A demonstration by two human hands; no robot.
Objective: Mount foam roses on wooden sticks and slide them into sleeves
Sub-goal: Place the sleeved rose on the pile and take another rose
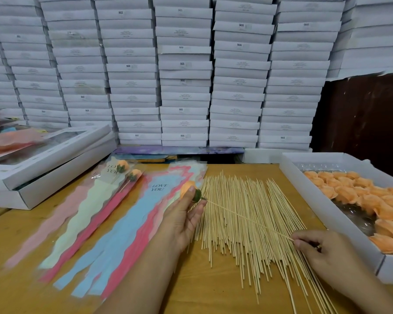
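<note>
Left hand [186, 214] fingers pinch the soft, crushable rose [187, 189] by its green base while right hand [320, 248] fingers pinch the thin, snappable stick's [247, 219] lower end.

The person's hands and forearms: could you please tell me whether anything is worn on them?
Both forearms are bare as far as the frame shows, with no sleeves or gloves. The left hand shows nothing worn; the right hand has what looks like a small ring.

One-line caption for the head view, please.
Left hand holds an orange foam rose while right hand pinches its stick above loose sticks.
</note>
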